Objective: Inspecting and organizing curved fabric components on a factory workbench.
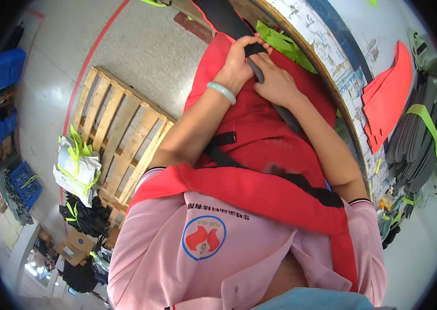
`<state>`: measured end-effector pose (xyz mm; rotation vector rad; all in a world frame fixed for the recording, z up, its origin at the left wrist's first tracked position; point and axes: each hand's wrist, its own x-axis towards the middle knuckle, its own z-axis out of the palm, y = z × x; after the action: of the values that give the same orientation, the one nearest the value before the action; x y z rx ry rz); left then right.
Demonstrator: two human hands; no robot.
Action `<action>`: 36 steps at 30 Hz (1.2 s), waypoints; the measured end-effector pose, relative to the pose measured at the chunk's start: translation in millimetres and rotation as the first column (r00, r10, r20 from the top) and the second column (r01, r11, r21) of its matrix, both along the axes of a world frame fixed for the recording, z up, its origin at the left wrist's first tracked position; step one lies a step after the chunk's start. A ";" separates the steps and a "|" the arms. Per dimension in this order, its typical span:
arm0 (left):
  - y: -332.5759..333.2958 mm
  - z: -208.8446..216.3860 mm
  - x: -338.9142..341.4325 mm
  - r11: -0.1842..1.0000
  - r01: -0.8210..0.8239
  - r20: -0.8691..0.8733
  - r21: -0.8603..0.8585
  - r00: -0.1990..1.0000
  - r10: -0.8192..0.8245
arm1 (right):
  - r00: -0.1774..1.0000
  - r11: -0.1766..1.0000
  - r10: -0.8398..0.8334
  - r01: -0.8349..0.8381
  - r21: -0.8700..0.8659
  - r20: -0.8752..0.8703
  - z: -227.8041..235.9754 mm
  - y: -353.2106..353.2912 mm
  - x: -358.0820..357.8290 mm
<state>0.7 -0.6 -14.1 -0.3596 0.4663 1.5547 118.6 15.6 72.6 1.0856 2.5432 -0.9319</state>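
Above my lap, which a red apron (pixel 265 139) covers, both hands work close together on a black fabric piece (pixel 223 19) with a red edge. My left hand (pixel 239 61), with a pale bracelet above its wrist, is closed round the near end of the fabric. Right beside it, my right hand (pixel 276 82) is closed on the same fabric, its fingertips partly hidden. A dark grey strip (pixel 286 118) passes under my right hand and trails down across the apron. Just beyond the hands lies a bunch of lime-green strips (pixel 288 47).
A worn worktable edge (pixel 327 67) curves along my right. On it lie red fabric pieces (pixel 388 98) and a stack of grey pieces (pixel 409 134) with a green tie. A wooden pallet (pixel 125 129), tied white bundles (pixel 78 168) and blue crates (pixel 8 70) stand to the left.
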 end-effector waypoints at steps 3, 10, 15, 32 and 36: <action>-0.5 2.3 -2.9 0.999 0.038 0.026 0.008 0.999 -0.038 | 1.000 0.998 -0.012 0.013 -0.068 0.013 -6.8 9.7 -10.8; -4.6 2.8 -1.2 1.000 0.006 -0.062 0.015 0.998 -0.005 | 0.999 1.000 0.002 -0.002 0.000 -0.032 -4.8 -11.0 5.3; 3.9 3.7 -3.1 0.998 0.037 0.038 -0.048 0.999 -0.036 | 0.995 0.999 0.004 0.001 -0.051 0.103 -12.0 7.3 -17.7; -1.8 2.6 -2.0 0.999 0.029 -0.063 -0.022 0.998 -0.030 | 1.000 0.998 0.025 -0.024 -0.057 0.019 3.4 -5.6 6.6; 6.1 -1.1 -4.6 0.999 -0.015 0.027 0.031 1.000 0.014 | 0.998 1.000 0.026 -0.026 0.010 0.052 -14.0 14.5 -18.4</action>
<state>-3.9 5.6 -15.3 -0.3607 0.4190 1.5679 100.3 30.2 58.6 1.0628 2.5171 -0.8726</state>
